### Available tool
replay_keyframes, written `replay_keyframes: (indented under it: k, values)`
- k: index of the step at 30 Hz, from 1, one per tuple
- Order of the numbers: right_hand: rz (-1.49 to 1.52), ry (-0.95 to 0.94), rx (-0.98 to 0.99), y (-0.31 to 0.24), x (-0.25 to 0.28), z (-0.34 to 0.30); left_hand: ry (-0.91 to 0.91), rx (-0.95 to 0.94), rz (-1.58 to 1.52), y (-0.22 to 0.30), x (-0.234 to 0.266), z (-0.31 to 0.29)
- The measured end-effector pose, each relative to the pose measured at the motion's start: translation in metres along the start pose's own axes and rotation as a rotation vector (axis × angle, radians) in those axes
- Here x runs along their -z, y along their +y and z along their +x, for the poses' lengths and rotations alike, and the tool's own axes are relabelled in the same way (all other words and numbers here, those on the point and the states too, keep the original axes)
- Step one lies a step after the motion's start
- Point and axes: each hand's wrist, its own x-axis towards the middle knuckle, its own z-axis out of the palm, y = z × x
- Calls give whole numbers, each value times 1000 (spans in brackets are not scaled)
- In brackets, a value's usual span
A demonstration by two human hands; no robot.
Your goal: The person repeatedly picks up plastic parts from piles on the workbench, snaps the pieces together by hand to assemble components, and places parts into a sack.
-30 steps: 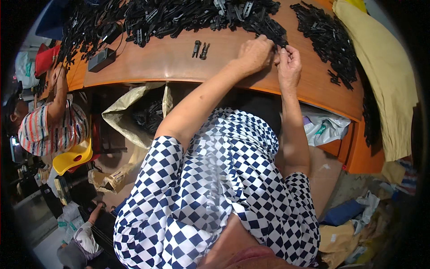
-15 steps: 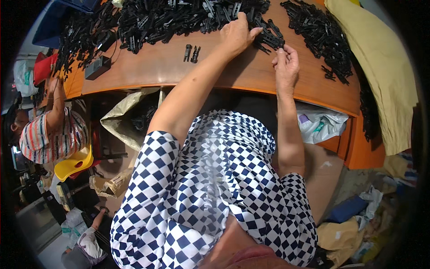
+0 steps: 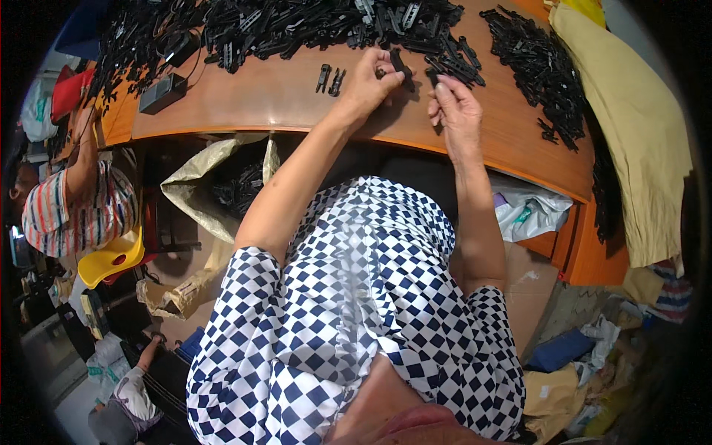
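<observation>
Over the wooden table, my left hand [image 3: 371,83] is closed on a slim black plastic part [image 3: 401,68], held tilted between thumb and fingers. To its right, my right hand [image 3: 457,107] pinches a smaller dark piece [image 3: 433,76] at its fingertips; its exact shape is hard to make out. The two held parts are apart. Just beyond my right hand lies a small group of black parts [image 3: 461,65]. Left of my left hand, two loose black parts [image 3: 330,79] rest side by side on the table.
A large heap of black parts [image 3: 289,30] covers the table's far side, with another pile [image 3: 538,70] at right. A grey box with a cord [image 3: 163,93] stands left. A person in a striped top [image 3: 81,204] works at far left. An open sack [image 3: 204,178] hangs below the edge.
My left hand has drawn back from the heap with a black part in it. My right hand has moved slightly left, away from the small group, holding a dark piece.
</observation>
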Motion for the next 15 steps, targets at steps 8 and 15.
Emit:
replay_keyframes:
  k: [8,15]
  values:
    - [-71,-81,-37,-3,-40,-10,38,-102,139,14,-3,-34]
    - [-81,-124,-34,-2,-53,-13,123,-269,43,17,-1,-45]
